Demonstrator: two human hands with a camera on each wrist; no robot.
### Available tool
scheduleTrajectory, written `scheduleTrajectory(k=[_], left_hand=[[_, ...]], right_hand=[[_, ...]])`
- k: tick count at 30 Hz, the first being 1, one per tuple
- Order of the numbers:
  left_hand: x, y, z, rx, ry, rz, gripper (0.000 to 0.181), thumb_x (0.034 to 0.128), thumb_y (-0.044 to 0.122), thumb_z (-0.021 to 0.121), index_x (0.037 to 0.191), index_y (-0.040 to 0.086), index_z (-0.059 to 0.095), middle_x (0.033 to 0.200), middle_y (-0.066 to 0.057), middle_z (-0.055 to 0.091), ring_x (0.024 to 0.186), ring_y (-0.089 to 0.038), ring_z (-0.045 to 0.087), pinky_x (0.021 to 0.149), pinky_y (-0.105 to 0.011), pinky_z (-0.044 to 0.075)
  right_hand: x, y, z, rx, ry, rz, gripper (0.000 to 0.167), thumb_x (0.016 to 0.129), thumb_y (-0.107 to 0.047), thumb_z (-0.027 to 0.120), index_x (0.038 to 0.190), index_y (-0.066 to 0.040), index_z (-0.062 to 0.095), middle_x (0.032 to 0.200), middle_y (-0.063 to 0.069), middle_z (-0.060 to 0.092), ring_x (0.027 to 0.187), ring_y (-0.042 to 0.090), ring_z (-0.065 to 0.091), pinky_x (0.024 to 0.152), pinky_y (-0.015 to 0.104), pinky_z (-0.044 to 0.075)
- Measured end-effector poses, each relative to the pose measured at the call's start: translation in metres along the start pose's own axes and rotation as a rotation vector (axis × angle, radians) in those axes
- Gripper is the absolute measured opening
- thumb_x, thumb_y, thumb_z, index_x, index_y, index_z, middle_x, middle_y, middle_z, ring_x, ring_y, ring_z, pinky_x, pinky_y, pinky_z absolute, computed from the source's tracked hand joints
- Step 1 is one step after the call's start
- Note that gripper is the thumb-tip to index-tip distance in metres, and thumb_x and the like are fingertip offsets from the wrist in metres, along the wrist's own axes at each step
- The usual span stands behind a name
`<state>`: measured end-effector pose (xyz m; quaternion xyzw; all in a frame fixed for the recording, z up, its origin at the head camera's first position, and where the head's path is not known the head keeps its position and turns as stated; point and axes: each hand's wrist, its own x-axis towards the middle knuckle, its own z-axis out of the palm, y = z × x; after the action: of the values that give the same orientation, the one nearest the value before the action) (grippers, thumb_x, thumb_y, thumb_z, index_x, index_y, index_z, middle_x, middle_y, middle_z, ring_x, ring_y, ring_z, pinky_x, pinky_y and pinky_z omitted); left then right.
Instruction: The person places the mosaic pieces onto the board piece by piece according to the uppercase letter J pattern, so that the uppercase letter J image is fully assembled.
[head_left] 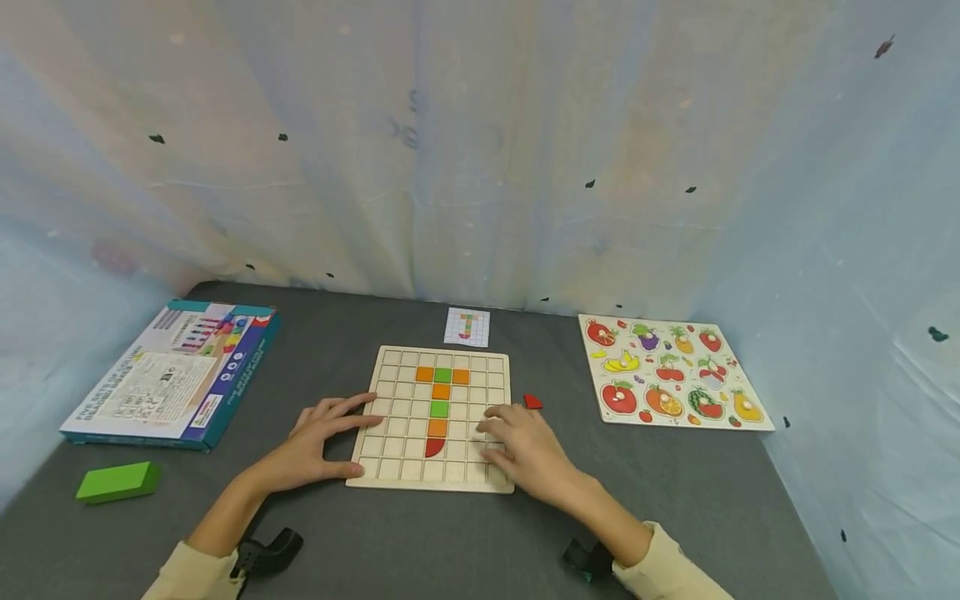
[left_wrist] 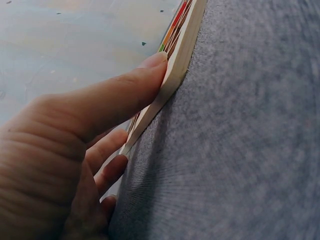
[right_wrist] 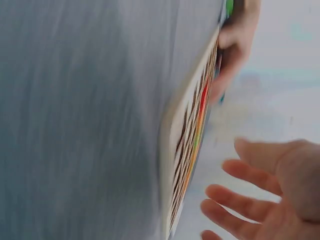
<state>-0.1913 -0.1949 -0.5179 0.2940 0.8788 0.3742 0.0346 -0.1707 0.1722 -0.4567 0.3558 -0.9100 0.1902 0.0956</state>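
Observation:
A wooden grid board [head_left: 397,476] lies in front of me. Orange and green squares form a T on it, with a red quarter-round piece [head_left: 434,447] at the foot of the stem. My left hand [head_left: 311,446] rests at the board's left edge, fingers spread and thumb touching the near left corner; the left wrist view shows the thumb [left_wrist: 135,85] on the rim. Over the board's right side is my right hand [head_left: 528,454], its fingers loosely bent and holding nothing. A second red quarter-round piece [head_left: 532,402] lies on the table just right of the board.
Behind the board lies a small card [head_left: 467,327] printed with a coloured pattern on a grid. A fruit puzzle board [head_left: 663,375] is at the right. To the left are a boxed toy set [head_left: 168,375] and a green block [head_left: 117,482]. A curtain hangs behind the table.

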Motion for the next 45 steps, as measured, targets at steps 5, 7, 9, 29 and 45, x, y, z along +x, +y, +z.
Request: scheduleTrajectory(k=[5, 7, 9, 29, 45], left_hand=[[0.0, 0.0, 0.0, -0.005, -0.001, -0.004, 0.068, 0.0798, 0.042, 0.082, 0.141, 0.026, 0.059, 0.159, -0.008, 0.033, 0.129, -0.023, 0.031, 0.089, -0.053, 0.022], [0.0, 0.0, 0.0, -0.01, -0.003, -0.009, 0.067, 0.0799, 0.042, 0.082, 0.141, 0.027, 0.059, 0.16, -0.007, 0.032, 0.129, -0.022, 0.031, 0.089, -0.053, 0.021], [0.0, 0.0, 0.0, -0.014, -0.004, -0.013, 0.067, 0.0799, 0.042, 0.082, 0.141, 0.027, 0.059, 0.16, -0.007, 0.032, 0.129, -0.022, 0.03, 0.089, -0.053, 0.021], [0.0, 0.003, -0.002, -0.012, -0.013, -0.027, 0.068, 0.0797, 0.043, 0.082, 0.141, 0.026, 0.059, 0.16, -0.007, 0.032, 0.129, -0.022, 0.03, 0.089, -0.052, 0.022], [0.0, 0.001, -0.001, -0.023, -0.006, -0.01, 0.067, 0.0799, 0.041, 0.082, 0.141, 0.026, 0.059, 0.159, -0.007, 0.033, 0.13, -0.024, 0.031, 0.089, -0.054, 0.021]], right_hand=[[-0.001, 0.038, -0.01, -0.019, 0.181, 0.201, 0.018, 0.08, -0.008, 0.083, 0.096, -0.007, 0.075, 0.093, 0.004, 0.066, 0.081, 0.02, 0.06, 0.069, 0.039, 0.047], [-0.002, 0.05, -0.013, -0.007, 0.17, 0.283, 0.016, 0.082, -0.009, 0.083, 0.095, -0.007, 0.076, 0.089, 0.004, 0.065, 0.074, 0.018, 0.057, 0.065, 0.037, 0.046], [-0.003, 0.06, -0.014, 0.007, 0.131, 0.342, 0.015, 0.083, -0.012, 0.082, 0.096, -0.007, 0.076, 0.087, 0.004, 0.063, 0.07, 0.016, 0.054, 0.062, 0.034, 0.044], [0.009, 0.079, -0.003, 0.024, -0.034, 0.454, 0.018, 0.086, -0.02, 0.08, 0.099, -0.01, 0.074, 0.09, 0.002, 0.059, 0.076, 0.017, 0.057, 0.066, 0.038, 0.047], [0.011, 0.075, -0.002, 0.064, -0.021, 0.442, 0.015, 0.082, -0.005, 0.081, 0.093, -0.01, 0.072, 0.081, 0.001, 0.059, 0.069, 0.015, 0.052, 0.061, 0.036, 0.044]])
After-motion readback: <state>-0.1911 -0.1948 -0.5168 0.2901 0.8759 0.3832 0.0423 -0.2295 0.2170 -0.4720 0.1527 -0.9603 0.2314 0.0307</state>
